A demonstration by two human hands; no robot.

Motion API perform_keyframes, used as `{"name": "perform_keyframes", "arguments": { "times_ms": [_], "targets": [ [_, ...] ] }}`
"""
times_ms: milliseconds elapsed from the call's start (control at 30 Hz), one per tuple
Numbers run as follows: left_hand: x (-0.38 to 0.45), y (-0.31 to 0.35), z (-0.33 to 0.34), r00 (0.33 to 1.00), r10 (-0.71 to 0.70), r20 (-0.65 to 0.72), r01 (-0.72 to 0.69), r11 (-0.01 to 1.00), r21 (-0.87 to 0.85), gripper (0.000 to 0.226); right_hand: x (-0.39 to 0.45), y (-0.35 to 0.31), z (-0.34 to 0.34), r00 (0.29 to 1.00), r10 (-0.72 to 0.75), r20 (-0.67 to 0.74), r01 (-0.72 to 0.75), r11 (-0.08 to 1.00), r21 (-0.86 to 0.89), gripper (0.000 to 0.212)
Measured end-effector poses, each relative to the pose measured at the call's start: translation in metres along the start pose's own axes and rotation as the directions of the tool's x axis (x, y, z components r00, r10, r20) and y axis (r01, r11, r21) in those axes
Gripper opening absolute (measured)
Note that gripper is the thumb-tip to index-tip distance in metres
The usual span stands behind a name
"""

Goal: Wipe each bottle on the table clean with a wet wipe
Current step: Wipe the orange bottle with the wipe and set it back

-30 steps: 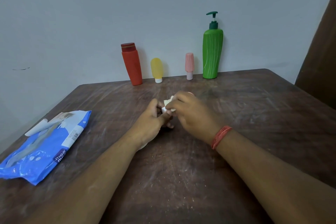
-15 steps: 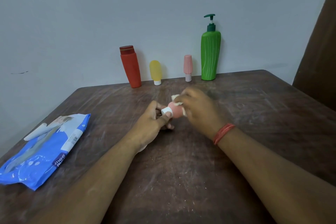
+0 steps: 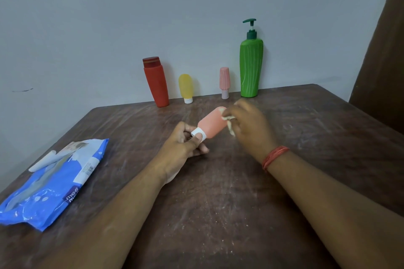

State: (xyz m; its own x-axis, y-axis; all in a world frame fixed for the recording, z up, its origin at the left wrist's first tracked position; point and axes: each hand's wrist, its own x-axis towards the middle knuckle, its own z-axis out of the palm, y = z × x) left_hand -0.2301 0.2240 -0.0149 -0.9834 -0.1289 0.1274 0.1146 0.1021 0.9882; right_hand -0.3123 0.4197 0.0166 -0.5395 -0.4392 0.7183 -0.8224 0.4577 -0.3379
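My left hand (image 3: 185,145) pinches the white cap of a small salmon-pink bottle (image 3: 211,123), which tilts up and away over the table's middle. My right hand (image 3: 249,125) is closed on a crumpled white wet wipe (image 3: 229,120) pressed against the bottle's far end. Four more bottles stand along the wall: a red bottle (image 3: 156,82), a small yellow bottle (image 3: 185,87), a small pink ribbed bottle (image 3: 224,82) and a tall green pump bottle (image 3: 251,65).
A blue pack of wet wipes (image 3: 52,183) lies near the left edge of the dark brown wooden table (image 3: 218,203). A grey wall runs behind the bottles. A brown panel (image 3: 380,61) stands at the right.
My right hand has slid the wipe from the bottle's cap end toward its far end, uncovering the pink body. The left hand keeps its grip on the cap.
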Motion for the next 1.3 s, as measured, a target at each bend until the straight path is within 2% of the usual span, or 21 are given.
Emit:
{"name": "perform_keyframes", "arguments": {
  "times_ms": [67,100,267,300,367,433,500,600,733,833,900,1000,1067,1200,1300],
  "targets": [
    [0.000,0.001,0.000,1.000,0.001,0.009,-0.001,1.000,-0.001,0.013,-0.002,0.006,-0.003,0.995,0.083,-0.055,-0.082,0.997,0.012,0.026],
    [0.000,0.001,0.000,1.000,0.003,0.007,-0.003,1.000,-0.014,0.013,-0.004,0.003,-0.002,0.995,0.079,-0.058,-0.079,0.997,0.006,0.027],
    [-0.002,0.006,0.002,1.000,0.013,-0.019,-0.017,0.982,-0.190,0.022,-0.013,-0.031,0.017,0.975,-0.184,0.127,0.188,0.982,-0.021,0.031],
    [-0.003,0.006,0.002,1.000,0.016,-0.009,-0.018,0.980,-0.198,0.018,-0.010,-0.031,0.016,0.978,-0.176,0.108,0.181,0.983,-0.035,0.030],
    [-0.003,0.006,0.000,0.999,0.019,0.031,-0.013,0.983,-0.181,0.008,-0.004,-0.024,0.011,0.996,-0.070,-0.047,0.069,0.998,-0.008,0.024],
    [-0.004,0.005,-0.001,0.996,0.020,0.081,-0.009,0.991,-0.131,0.009,0.000,-0.015,0.001,0.978,0.068,-0.199,-0.055,0.996,0.073,0.019],
    [-0.004,0.005,-0.001,0.993,0.022,0.120,-0.014,0.997,-0.075,0.010,0.001,-0.011,-0.004,0.960,0.118,-0.252,-0.092,0.989,0.116,0.022],
    [-0.005,0.005,0.000,0.994,0.029,0.107,-0.019,0.995,-0.101,0.011,-0.004,-0.021,0.002,0.970,0.118,-0.211,-0.079,0.979,0.185,0.025],
    [-0.006,0.006,0.000,0.997,0.065,-0.028,-0.070,0.968,-0.242,0.015,-0.011,-0.037,0.017,0.988,0.093,-0.125,-0.056,0.960,0.273,0.017],
    [-0.005,0.006,0.000,0.995,0.075,-0.067,-0.091,0.960,-0.266,0.016,-0.014,-0.041,0.024,0.995,0.067,-0.072,-0.041,0.946,0.320,0.015],
    [-0.005,0.006,0.000,0.997,0.075,-0.035,-0.081,0.968,-0.239,0.015,-0.011,-0.039,0.021,0.986,0.106,-0.131,-0.055,0.938,0.343,0.018],
    [-0.006,0.007,0.006,0.996,0.072,0.048,-0.061,0.979,-0.194,0.019,-0.004,-0.030,0.011,0.935,0.212,-0.284,-0.091,0.918,0.386,0.023],
    [-0.006,0.006,0.010,0.996,0.079,0.047,-0.068,0.976,-0.206,0.016,-0.005,-0.028,0.010,0.942,0.213,-0.259,-0.102,0.917,0.385,0.024],
    [-0.006,0.008,0.005,0.995,0.075,-0.063,-0.088,0.967,-0.238,0.003,-0.015,-0.040,0.025,0.995,0.061,-0.083,-0.028,0.936,0.351,0.017],
    [-0.007,0.011,0.006,0.998,0.065,-0.026,-0.069,0.973,-0.219,0.008,-0.011,-0.044,0.025,0.982,0.085,-0.169,-0.025,0.943,0.333,0.023]
  ]
}}
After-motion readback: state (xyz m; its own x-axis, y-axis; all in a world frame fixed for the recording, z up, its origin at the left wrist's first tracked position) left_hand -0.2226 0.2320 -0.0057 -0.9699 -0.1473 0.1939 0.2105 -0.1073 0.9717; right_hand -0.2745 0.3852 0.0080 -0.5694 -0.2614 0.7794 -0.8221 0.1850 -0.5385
